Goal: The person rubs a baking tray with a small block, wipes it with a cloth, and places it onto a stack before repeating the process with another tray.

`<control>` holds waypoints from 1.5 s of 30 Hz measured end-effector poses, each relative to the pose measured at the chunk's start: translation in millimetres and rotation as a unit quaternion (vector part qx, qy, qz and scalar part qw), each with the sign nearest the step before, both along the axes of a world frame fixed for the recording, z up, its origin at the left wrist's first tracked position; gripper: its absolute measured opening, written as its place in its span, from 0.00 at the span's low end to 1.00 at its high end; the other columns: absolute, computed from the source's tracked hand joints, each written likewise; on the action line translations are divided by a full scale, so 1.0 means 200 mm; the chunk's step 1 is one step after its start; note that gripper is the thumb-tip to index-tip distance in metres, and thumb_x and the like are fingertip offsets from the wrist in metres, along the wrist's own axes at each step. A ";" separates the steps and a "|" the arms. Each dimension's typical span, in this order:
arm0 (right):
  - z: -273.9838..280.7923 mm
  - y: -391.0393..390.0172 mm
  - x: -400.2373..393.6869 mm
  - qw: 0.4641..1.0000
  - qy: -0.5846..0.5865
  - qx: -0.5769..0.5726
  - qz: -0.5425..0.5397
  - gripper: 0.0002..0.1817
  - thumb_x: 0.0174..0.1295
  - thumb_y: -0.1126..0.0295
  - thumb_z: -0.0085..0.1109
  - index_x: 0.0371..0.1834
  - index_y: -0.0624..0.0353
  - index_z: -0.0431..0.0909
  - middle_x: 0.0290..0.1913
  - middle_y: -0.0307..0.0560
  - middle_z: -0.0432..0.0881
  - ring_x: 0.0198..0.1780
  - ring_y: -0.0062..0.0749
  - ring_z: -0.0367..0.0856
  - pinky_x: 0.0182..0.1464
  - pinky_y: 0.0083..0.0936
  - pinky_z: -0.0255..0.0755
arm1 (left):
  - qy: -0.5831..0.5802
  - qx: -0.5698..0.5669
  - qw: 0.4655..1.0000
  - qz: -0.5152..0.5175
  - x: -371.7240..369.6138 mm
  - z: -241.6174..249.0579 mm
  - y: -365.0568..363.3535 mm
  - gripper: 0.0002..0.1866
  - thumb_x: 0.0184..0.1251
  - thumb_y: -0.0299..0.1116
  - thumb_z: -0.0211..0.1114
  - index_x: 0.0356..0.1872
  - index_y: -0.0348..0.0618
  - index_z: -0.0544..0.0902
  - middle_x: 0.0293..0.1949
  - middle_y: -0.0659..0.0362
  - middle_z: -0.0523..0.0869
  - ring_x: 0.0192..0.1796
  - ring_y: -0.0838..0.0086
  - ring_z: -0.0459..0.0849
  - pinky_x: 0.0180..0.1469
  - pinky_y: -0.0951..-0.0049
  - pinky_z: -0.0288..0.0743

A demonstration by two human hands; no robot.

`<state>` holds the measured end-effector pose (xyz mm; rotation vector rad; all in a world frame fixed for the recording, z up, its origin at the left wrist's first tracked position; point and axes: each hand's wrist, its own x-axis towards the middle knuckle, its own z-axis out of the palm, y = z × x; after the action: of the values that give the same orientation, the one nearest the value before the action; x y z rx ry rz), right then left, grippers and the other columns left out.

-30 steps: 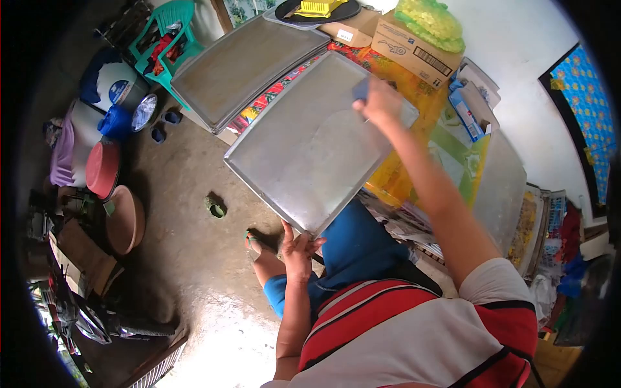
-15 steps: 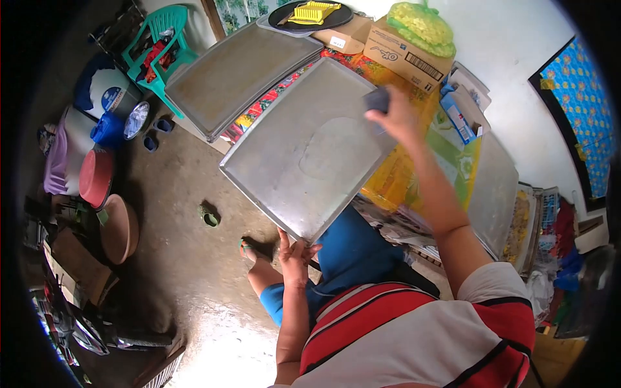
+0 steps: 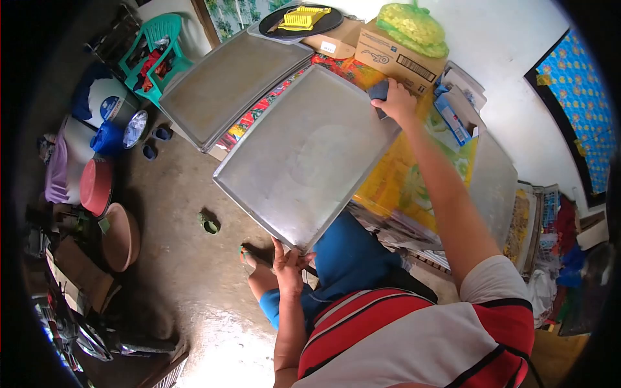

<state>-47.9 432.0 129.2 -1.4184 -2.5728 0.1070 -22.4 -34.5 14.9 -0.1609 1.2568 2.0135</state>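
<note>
A shallow rectangular metal baking tray (image 3: 284,152) lies tilted across the table's near side and reaches out over my lap. My left hand (image 3: 290,268) grips its near corner from below, fingers at the rim. At the tray's far right corner, my right hand (image 3: 399,103) is closed around a dark grey-blue pad (image 3: 380,99) that looks like a sponge. The pad rests against the tray's surface by the rim. A faint dull oval shows on the metal near the middle of the tray.
Stacked darker trays (image 3: 233,84) lie on the table to the left. Behind stand a cardboard box (image 3: 398,58) under a bag of yellow pieces (image 3: 414,29), and a yellow rack (image 3: 306,18) on a black round tray. A green chair (image 3: 162,29) and basins (image 3: 121,238) stand at left.
My right hand and the pad have come to the tray's far right corner, sharper now than in the blurred earlier frame. The oval mark on the tray looks fainter. My left hand keeps its hold.
</note>
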 end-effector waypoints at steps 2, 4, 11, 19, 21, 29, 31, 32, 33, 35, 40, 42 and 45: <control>-0.04 -0.01 -0.09 0.998 -0.039 0.006 0.053 0.44 0.49 0.45 0.72 0.66 0.51 0.65 0.58 0.48 0.77 0.63 0.44 0.75 0.60 0.47 0.69 | 0.005 -0.006 1.000 -0.002 0.00 0.00 0.00 0.41 0.73 0.20 0.48 0.79 0.53 0.37 0.45 0.49 0.84 0.33 0.63 0.89 0.47 0.61 0.86; -0.08 -0.10 -0.16 0.982 -0.083 0.089 0.145 0.43 0.49 0.44 0.72 0.66 0.52 0.66 0.58 0.48 0.77 0.63 0.43 0.75 0.60 0.48 0.69 | 0.009 -0.008 1.000 -0.003 0.00 0.01 0.00 0.41 0.73 0.20 0.49 0.79 0.52 0.36 0.46 0.48 0.84 0.34 0.63 0.90 0.47 0.62 0.86; -0.06 0.07 -0.24 0.989 -0.078 0.067 0.106 0.42 0.47 0.45 0.73 0.64 0.52 0.67 0.57 0.48 0.77 0.61 0.43 0.76 0.60 0.46 0.68 | 0.011 0.000 1.000 -0.004 -0.01 -0.02 -0.02 0.41 0.74 0.20 0.48 0.79 0.55 0.37 0.48 0.47 0.83 0.34 0.62 0.90 0.44 0.63 0.87; 0.01 0.05 -0.33 0.985 -0.102 -0.013 0.140 0.46 0.48 0.43 0.72 0.69 0.49 0.63 0.62 0.49 0.76 0.63 0.42 0.76 0.60 0.47 0.69 | 0.019 -0.016 1.000 -0.012 -0.02 -0.03 -0.02 0.40 0.73 0.20 0.49 0.79 0.54 0.40 0.36 0.61 0.80 0.32 0.62 0.89 0.46 0.57 0.87; -0.03 -0.08 -0.40 0.975 -0.113 0.027 0.190 0.48 0.48 0.42 0.71 0.70 0.49 0.62 0.64 0.49 0.74 0.63 0.42 0.76 0.61 0.47 0.69 | 0.012 -0.011 1.000 -0.012 -0.02 -0.05 -0.02 0.40 0.73 0.20 0.49 0.79 0.57 0.40 0.40 0.59 0.80 0.32 0.62 0.89 0.46 0.56 0.87; -0.06 0.08 -0.55 0.987 -0.094 0.020 0.129 0.47 0.48 0.41 0.71 0.69 0.49 0.64 0.61 0.48 0.76 0.64 0.43 0.75 0.61 0.43 0.70 | -0.016 0.000 1.000 0.007 -0.01 -0.02 -0.01 0.39 0.74 0.19 0.48 0.79 0.61 0.43 0.36 0.55 0.84 0.32 0.63 0.89 0.46 0.60 0.87; -0.09 0.01 -0.57 0.979 -0.105 0.012 0.174 0.48 0.47 0.41 0.71 0.70 0.50 0.63 0.64 0.48 0.75 0.65 0.42 0.74 0.62 0.46 0.67 | -0.014 0.001 1.000 -0.002 -0.02 -0.02 -0.02 0.39 0.74 0.19 0.47 0.79 0.61 0.42 0.37 0.55 0.83 0.33 0.62 0.89 0.47 0.59 0.87; -0.07 0.06 -0.58 0.985 -0.090 -0.003 0.145 0.48 0.47 0.41 0.71 0.69 0.51 0.63 0.64 0.48 0.75 0.65 0.42 0.75 0.62 0.46 0.68 | -0.016 -0.003 1.000 0.001 -0.01 -0.02 -0.01 0.39 0.74 0.19 0.48 0.79 0.61 0.42 0.37 0.55 0.83 0.34 0.62 0.89 0.47 0.59 0.87; -0.04 0.11 -0.59 0.990 -0.073 -0.018 0.117 0.47 0.47 0.41 0.71 0.68 0.51 0.64 0.64 0.49 0.75 0.65 0.42 0.75 0.62 0.45 0.68 | -0.017 -0.007 1.000 0.005 -0.01 -0.01 -0.01 0.39 0.74 0.19 0.48 0.79 0.61 0.42 0.37 0.55 0.83 0.34 0.62 0.90 0.47 0.59 0.87; -0.03 0.14 -0.64 0.991 -0.071 -0.030 0.106 0.46 0.47 0.41 0.71 0.67 0.52 0.65 0.64 0.49 0.75 0.64 0.42 0.75 0.62 0.45 0.68 | -0.010 0.006 1.000 -0.003 -0.02 -0.03 -0.01 0.39 0.74 0.19 0.48 0.79 0.60 0.42 0.38 0.54 0.83 0.35 0.62 0.90 0.47 0.59 0.87; -0.07 -0.12 -0.77 0.969 -0.132 0.042 0.205 0.46 0.48 0.41 0.69 0.68 0.52 0.65 0.61 0.49 0.77 0.63 0.42 0.76 0.60 0.47 0.69 | -0.017 0.018 1.000 -0.006 -0.01 -0.04 -0.03 0.40 0.74 0.20 0.49 0.79 0.58 0.41 0.37 0.54 0.83 0.36 0.62 0.90 0.48 0.59 0.87; -0.05 0.05 -0.82 0.987 -0.094 0.024 0.129 0.44 0.47 0.40 0.70 0.65 0.51 0.67 0.59 0.49 0.77 0.62 0.42 0.77 0.59 0.47 0.69 | -0.005 0.020 1.000 -0.017 -0.01 -0.07 -0.05 0.40 0.74 0.20 0.49 0.79 0.57 0.39 0.35 0.55 0.83 0.36 0.62 0.90 0.48 0.59 0.86; -0.12 -0.03 -0.85 0.991 -0.059 0.030 0.112 0.44 0.47 0.41 0.72 0.63 0.52 0.68 0.57 0.49 0.78 0.58 0.42 0.79 0.56 0.46 0.71 | 0.005 0.020 1.000 -0.018 -0.03 -0.09 -0.05 0.40 0.74 0.21 0.50 0.79 0.56 0.39 0.36 0.54 0.84 0.36 0.62 0.90 0.46 0.63 0.86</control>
<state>-217.5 425.7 104.5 -1.1440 -2.8004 -0.0213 -28.7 -44.4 -2.1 -0.1094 1.2159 2.0089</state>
